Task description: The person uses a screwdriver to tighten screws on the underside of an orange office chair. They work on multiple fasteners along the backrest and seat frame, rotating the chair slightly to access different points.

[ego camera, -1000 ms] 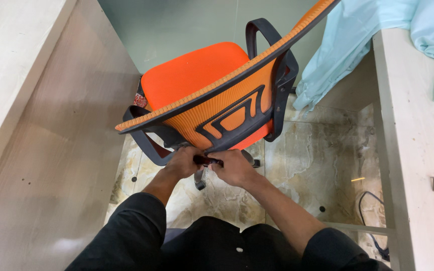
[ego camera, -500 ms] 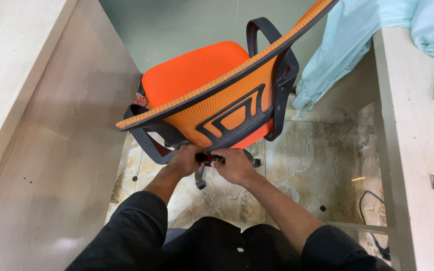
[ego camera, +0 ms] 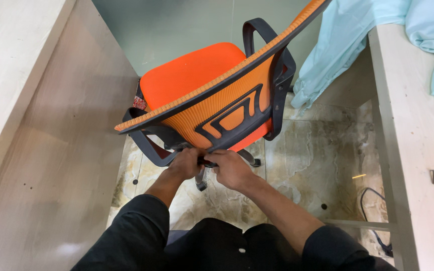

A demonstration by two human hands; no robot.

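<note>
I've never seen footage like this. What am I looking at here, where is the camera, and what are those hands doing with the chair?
There is no machine here: the camera sits on a person's head and looks down, so you see their own arms in dark sleeves from above. In front of them stands an orange mesh office chair with a black plastic frame and armrests, seen from behind its backrest. Both hands meet low at the base of that backrest: the left hand and the right hand close around a small dark part there; what it is exactly I cannot tell. The chair stands on a marbled stone floor, between a pale wooden panel on the left and a pale desk on the right. A light blue cloth hangs over that desk, and a black cable lies beneath it.
</note>
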